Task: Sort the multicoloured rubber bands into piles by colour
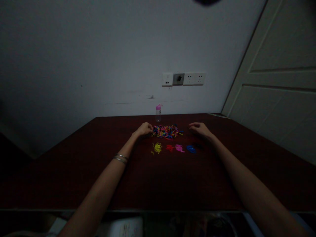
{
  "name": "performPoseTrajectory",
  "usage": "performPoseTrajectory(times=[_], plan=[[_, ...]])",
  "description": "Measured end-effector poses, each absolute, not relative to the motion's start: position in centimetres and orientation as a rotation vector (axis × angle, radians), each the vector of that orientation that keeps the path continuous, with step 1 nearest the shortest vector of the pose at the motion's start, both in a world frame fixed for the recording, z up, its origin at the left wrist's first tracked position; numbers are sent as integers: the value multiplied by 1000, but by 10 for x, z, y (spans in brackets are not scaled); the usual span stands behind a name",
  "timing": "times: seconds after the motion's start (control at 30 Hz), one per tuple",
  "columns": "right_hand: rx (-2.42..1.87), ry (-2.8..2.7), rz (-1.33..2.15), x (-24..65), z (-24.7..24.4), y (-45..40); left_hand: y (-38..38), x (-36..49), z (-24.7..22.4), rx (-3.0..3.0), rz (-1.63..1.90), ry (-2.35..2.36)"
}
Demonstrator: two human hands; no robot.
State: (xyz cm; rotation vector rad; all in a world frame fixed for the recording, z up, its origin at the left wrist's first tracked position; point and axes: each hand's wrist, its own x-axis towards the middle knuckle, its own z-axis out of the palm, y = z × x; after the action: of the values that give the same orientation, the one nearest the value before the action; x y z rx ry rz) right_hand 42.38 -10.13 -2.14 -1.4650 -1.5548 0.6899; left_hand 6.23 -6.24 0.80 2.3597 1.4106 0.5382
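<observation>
A heap of mixed-coloured rubber bands (166, 131) lies on the dark red table. My left hand (145, 128) rests at the heap's left edge, its fingers curled together; anything between the fingertips is hidden. To the right of the heap, my right hand (199, 129) is held low over the table, fingers stretched out and apart from the bands. Nearer me is a row of small single-colour groups: yellow bands (157, 147), red bands (170, 148), pink bands (179, 148) and blue bands (191, 149). A dark patch beside the blue group is too dim to make out.
Behind the heap stands a small clear bottle (158, 116) with a pink lid, close to the wall. Wall sockets (194, 78) sit above the table (160, 184). A pale panelled door (278, 108) is at the right. Below the front edge, a white object (127, 227) shows.
</observation>
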Motion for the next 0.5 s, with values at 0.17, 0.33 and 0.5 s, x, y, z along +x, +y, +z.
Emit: performPoseTrajectory(times=[0.17, 0.33, 0.5], plan=[[-1462, -1567, 708, 423, -22, -101, -60, 62, 6, 2265, 619, 1341], [-1482, -1608, 693, 422, -24, -100, -61, 62, 5, 2195, 635, 1266], [-1483, -1587, 745, 419, -22, -103, -63, 62, 5, 2159, 646, 1193]])
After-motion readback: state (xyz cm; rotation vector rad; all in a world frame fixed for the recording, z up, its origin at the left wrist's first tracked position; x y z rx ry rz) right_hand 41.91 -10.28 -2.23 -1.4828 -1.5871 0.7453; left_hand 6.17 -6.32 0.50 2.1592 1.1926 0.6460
